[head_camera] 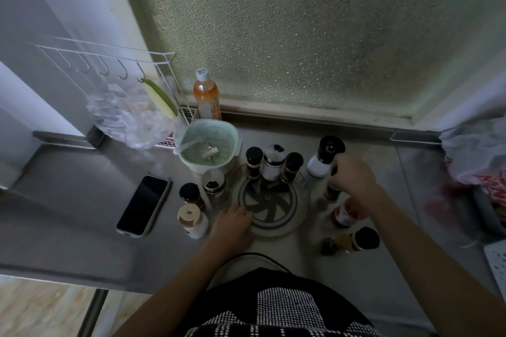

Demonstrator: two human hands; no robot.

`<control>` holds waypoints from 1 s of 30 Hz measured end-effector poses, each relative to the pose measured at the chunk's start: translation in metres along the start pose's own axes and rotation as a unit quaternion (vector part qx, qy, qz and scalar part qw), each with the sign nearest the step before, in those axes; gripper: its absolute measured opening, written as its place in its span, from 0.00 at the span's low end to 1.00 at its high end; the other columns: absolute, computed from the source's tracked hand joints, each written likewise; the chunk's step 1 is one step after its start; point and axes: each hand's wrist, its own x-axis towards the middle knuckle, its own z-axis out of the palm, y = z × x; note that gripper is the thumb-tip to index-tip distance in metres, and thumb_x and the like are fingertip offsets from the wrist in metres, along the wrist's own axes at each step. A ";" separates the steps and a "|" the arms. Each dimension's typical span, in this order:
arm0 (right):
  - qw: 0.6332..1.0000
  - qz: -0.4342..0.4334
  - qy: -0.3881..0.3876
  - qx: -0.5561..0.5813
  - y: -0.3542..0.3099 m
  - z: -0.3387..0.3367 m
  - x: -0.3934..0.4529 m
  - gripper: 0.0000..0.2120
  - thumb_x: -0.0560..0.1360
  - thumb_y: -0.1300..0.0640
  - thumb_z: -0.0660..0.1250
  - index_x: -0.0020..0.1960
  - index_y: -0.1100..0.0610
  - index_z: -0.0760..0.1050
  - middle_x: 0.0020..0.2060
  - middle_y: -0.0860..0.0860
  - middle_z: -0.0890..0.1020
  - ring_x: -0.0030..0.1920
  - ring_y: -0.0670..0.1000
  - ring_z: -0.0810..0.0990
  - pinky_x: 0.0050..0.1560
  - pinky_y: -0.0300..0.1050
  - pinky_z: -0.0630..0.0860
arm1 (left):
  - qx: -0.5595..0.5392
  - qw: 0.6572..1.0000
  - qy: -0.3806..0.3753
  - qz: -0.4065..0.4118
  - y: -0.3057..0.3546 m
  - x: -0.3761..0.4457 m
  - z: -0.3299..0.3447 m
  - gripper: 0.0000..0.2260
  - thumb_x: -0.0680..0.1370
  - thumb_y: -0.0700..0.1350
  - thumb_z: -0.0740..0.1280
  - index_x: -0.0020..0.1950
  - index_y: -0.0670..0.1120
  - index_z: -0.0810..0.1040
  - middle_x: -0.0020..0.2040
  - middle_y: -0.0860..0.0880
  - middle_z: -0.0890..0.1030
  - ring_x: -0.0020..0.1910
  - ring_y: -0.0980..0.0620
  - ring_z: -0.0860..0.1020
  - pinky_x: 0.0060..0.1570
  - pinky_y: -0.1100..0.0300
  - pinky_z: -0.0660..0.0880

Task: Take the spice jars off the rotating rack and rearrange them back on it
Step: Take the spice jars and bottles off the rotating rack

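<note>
Head view, steel counter (82,172) under a frosted window.

Rack (297,216): clear round turntable with a dark pinwheel centre, middle of the counter. Three jars stand along its far edge: a dark-capped jar (254,162), a white jar (273,162), another dark-capped jar (292,167). The near part of the tray is bare.

Jars off the rack, left side: glass jar (214,183), dark-lidded jar (191,195), beige-lidded jar (191,220), all just beside the rim. Right side: tall grinder (325,154), red jar (345,213), two small jars (351,240) near the front edge.

Left hand (232,223): resting on the near-left rim of the rack, fingers curled over the edge, holding no jar; judged to be steadying or turning the tray.

Right hand (351,176): closed from above around a dark jar (332,191) just right of the rack; whether the jar is lifted or on the counter cannot be told.

Step in hand: judged either way, removal or return, since jars stand both on and off the rack; the frame alone does not settle it.

Next move, if returning: carry the held jar over the rim into a free spot, upright, clear of the three standing jars, with the tray kept from spinning.

Other items: phone (142,205), green colander (208,146), orange bottle (206,97).
</note>
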 end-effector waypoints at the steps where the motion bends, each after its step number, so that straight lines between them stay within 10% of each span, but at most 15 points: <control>1: 0.999 -0.028 0.018 0.016 -0.004 -0.007 -0.004 0.07 0.68 0.62 0.68 0.45 0.61 0.74 0.42 0.59 0.78 0.40 0.57 0.74 0.32 0.42 0.66 | -0.005 1.000 -0.006 0.006 0.002 0.000 0.000 0.16 0.74 0.50 0.61 0.58 0.44 0.70 0.58 0.43 0.74 0.61 0.43 0.68 0.53 0.51 0.68; 17: 0.979 -0.121 0.003 0.162 -0.021 0.014 -0.007 0.28 0.68 0.56 0.75 0.62 0.58 0.65 0.58 0.59 0.75 0.57 0.59 0.76 0.52 0.51 0.73 | -0.021 1.000 -0.012 -0.019 0.006 -0.002 0.006 0.14 0.75 0.49 0.61 0.58 0.44 0.71 0.58 0.43 0.74 0.61 0.43 0.70 0.57 0.50 0.66; 21: 1.000 -0.012 -0.022 0.000 0.024 -0.018 -0.012 0.30 0.68 0.41 0.70 0.65 0.50 0.67 0.61 0.53 0.75 0.60 0.58 0.75 0.59 0.54 0.73 | -0.017 1.000 -0.010 -0.020 0.005 -0.001 0.008 0.13 0.76 0.48 0.61 0.57 0.43 0.72 0.58 0.42 0.74 0.60 0.43 0.70 0.56 0.51 0.67; 25: 0.984 0.067 -0.161 -0.040 0.043 -0.014 -0.029 0.25 0.71 0.52 0.71 0.65 0.56 0.69 0.61 0.57 0.75 0.57 0.56 0.75 0.53 0.46 0.74 | -0.015 1.000 -0.022 -0.005 0.011 0.005 0.007 0.12 0.75 0.49 0.62 0.53 0.44 0.72 0.56 0.43 0.76 0.59 0.42 0.72 0.54 0.51 0.69; 30: 0.995 0.070 -0.057 0.039 0.041 -0.004 -0.038 0.14 0.67 0.59 0.73 0.52 0.60 0.77 0.48 0.58 0.79 0.47 0.57 0.80 0.50 0.50 0.80 | -0.027 0.999 -0.027 0.003 0.015 0.006 0.006 0.12 0.75 0.51 0.63 0.52 0.44 0.72 0.56 0.43 0.76 0.59 0.42 0.72 0.54 0.49 0.70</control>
